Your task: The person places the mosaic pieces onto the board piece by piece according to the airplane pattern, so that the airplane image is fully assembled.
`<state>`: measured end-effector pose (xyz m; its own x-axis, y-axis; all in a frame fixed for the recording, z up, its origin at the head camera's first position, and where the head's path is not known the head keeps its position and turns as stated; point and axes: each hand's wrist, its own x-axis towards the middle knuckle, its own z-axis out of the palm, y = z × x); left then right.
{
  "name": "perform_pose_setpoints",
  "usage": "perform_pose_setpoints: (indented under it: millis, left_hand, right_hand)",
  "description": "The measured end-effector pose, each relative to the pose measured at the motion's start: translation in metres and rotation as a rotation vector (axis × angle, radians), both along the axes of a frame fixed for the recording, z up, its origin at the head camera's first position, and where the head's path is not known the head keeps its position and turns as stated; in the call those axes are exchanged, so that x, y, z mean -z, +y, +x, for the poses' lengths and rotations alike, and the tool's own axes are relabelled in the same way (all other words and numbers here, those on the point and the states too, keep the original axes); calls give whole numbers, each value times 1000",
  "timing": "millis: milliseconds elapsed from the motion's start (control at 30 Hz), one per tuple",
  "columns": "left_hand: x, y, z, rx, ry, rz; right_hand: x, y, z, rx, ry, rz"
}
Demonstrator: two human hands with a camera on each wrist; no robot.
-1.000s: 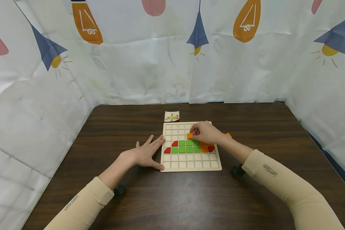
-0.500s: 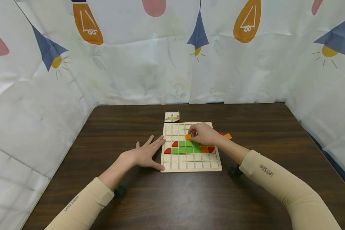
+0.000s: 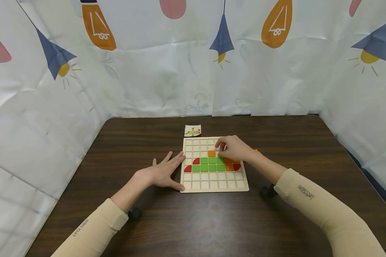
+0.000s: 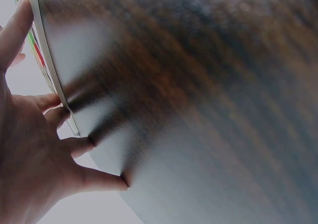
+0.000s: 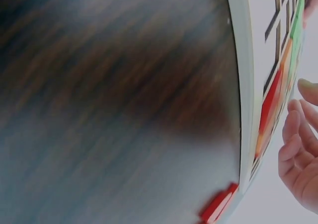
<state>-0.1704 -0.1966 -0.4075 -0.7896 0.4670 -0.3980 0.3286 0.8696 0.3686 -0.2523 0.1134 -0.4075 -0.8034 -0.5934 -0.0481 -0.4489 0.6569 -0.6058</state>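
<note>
A pale wooden grid board (image 3: 209, 185) lies on the dark table. Across its middle run green square tiles (image 3: 204, 167), with red quarter-round tiles (image 3: 188, 168) at the left end and orange tiles (image 3: 229, 167) plus another red one at the right. A single orange square (image 3: 211, 153) sits in a cell just above the green rows. My left hand (image 3: 162, 173) is spread flat, thumb and fingertips at the board's left edge. Over the upper right of the board hovers my right hand (image 3: 233, 148), fingers loosely bent, nothing between them, hiding some cells.
Behind the board lies a small card (image 3: 193, 131) printed with a coloured pattern on a grid. Part of a loose orange piece (image 3: 256, 150) shows past the right wrist. The right wrist view has a red piece (image 5: 218, 205) on the table beside the board's edge.
My right hand has let go of the orange square, which now sits in the grid, and has drawn back slightly to the right. The left hand stays put.
</note>
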Motion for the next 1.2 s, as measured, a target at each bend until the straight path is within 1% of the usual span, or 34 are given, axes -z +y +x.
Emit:
perform_pose_setpoints:
  millis: [267,600,800,933,1067,1200]
  left_hand:
    - [1,-1,0,8,18,-6]
    - [-1,0,0,5,11,-5]
    - [-1,0,-1,10,15,-6]
    - [-1,0,0,13,16,-5]
    - [-1,0,0,11,12,-3]
    - [-1,-1,0,9,6,-5]
  right_hand:
    - [-4,21,-4,41,4,-22]
    - [-4,52,-11,82,33,-24]
    - [-4,69,-13,139,35,-20]
    - [-2,80,-16,174,36,-8]
    - [1,88,-19,180,26,7]
    - [4,93,-21,169,7,29]
